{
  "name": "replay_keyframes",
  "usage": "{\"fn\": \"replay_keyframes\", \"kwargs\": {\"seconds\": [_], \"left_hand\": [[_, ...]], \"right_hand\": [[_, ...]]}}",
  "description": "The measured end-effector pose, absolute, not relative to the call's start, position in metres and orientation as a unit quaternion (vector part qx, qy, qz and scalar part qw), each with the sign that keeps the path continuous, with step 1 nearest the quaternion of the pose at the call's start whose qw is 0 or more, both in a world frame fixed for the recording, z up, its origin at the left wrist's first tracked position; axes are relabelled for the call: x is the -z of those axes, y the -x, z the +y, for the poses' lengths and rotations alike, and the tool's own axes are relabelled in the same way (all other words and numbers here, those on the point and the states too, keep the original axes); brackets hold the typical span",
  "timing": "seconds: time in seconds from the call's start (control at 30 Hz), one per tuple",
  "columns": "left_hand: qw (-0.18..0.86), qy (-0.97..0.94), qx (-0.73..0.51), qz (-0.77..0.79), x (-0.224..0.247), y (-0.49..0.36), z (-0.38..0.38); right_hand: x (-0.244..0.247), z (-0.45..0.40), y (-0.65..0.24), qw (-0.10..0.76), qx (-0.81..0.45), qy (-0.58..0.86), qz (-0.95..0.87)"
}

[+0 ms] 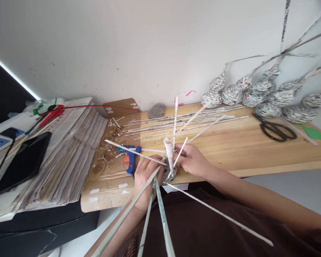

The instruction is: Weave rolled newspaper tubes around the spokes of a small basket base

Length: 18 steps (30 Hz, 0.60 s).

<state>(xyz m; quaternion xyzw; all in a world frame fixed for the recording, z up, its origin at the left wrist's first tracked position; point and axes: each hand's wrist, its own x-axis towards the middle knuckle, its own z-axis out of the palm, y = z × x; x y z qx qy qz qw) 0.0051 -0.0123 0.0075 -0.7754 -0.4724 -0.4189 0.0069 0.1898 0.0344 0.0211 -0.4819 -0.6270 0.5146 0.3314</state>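
A small round piece woven from rolled newspaper (166, 170) sits at the table's front edge, with several long paper sticks fanning out from it. My left hand (146, 175) is closed around its left side. On the opposite side, my right hand (191, 159) has its fingers bent in, pinching a thin paper stick (181, 152) close to the weave. A wider white paper cone (168, 150) stands up from the middle. Greenish paper sticks (162, 207) reach down toward me, and my fingers partly hide the weave.
A blue glue gun (132, 160) lies on stained cardboard (107, 189) left of my hands. Loose paper sticks (160, 125) lie behind. Black scissors (276, 130) and woven gourd shapes (262, 92) are at right. Stacked newspapers (69, 157) hold a phone (24, 160) at left.
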Motion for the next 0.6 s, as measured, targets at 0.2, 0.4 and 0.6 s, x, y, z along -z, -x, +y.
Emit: {"fn": "replay_keyframes", "kwargs": {"seconds": [0.2,0.4,0.6], "left_hand": [[-0.004,0.766,0.429,-0.478,-0.005,-0.006,-0.01],[-0.03,0.74,0.416,-0.528,-0.01,-0.009,-0.01],[-0.062,0.752,0.418,-0.506,-0.013,-0.009,-0.01]], "right_hand": [[-0.008,0.035,-0.181,0.432,-0.631,0.38,-0.52],[-0.002,0.025,-0.181,0.539,-0.545,0.311,-0.562],[-0.003,0.019,-0.184,0.571,-0.503,0.292,-0.58]]}}
